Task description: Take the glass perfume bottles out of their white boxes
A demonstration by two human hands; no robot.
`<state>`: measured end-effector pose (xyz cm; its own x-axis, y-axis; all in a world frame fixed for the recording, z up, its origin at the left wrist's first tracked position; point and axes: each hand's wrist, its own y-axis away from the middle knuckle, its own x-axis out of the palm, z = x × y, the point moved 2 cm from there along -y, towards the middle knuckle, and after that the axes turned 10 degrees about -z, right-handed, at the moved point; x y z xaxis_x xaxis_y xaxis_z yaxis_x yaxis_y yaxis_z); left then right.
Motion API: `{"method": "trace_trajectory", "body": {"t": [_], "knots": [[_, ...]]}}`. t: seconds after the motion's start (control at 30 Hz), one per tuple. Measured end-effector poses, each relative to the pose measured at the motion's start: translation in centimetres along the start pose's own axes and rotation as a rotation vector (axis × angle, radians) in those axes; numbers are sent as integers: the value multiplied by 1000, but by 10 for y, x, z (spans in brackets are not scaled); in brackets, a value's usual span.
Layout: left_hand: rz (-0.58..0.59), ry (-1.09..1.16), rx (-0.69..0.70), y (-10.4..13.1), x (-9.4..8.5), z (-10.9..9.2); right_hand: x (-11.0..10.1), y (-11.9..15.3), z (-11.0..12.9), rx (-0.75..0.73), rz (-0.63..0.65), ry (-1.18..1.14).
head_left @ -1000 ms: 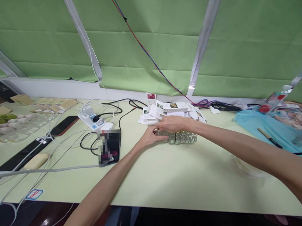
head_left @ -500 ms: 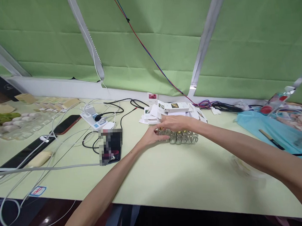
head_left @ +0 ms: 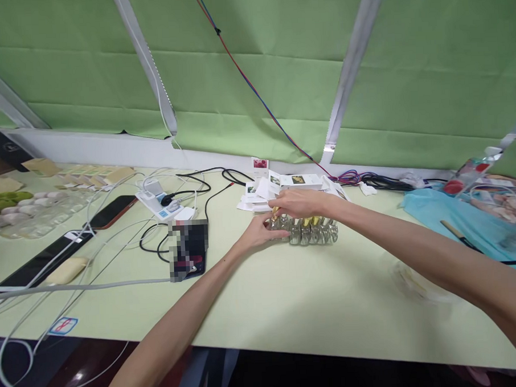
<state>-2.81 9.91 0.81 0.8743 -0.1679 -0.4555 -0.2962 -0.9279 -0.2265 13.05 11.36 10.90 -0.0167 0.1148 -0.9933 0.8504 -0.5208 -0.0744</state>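
Glass bottles [head_left: 313, 232], table's front edge [head_left: 318, 352] well apart

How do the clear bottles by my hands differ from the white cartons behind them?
The clear bottles are see-through with yellow showing near their tops; the white cartons are opaque, some with printed pictures. The clear bottles are packed in a tight cluster, while the white cartons make a loose, overlapping heap. Both sit on the same pale table.

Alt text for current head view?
A person's left hand and right hand are close together at the left end of a cluster of small clear bottles on a pale table. White boxes lie behind; cables tangle to the left.
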Motion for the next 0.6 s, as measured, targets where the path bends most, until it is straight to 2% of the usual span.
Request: {"method": "trace_trajectory", "body": {"t": [0.3, 0.47, 0.53, 0.6], "knots": [[-26, -32, 30, 1, -3, -5, -31, 5, 0, 114, -79, -88], [-124, -131, 223, -7, -22, -20, -39, 8, -10, 213, -74, -32], [-87, -226, 314, -13, -27, -29, -37, 12, -15, 267, -56, -9], [8, -319, 408, -18, -28, -38, -32, 16, -19, 307, -34, 3]]}}
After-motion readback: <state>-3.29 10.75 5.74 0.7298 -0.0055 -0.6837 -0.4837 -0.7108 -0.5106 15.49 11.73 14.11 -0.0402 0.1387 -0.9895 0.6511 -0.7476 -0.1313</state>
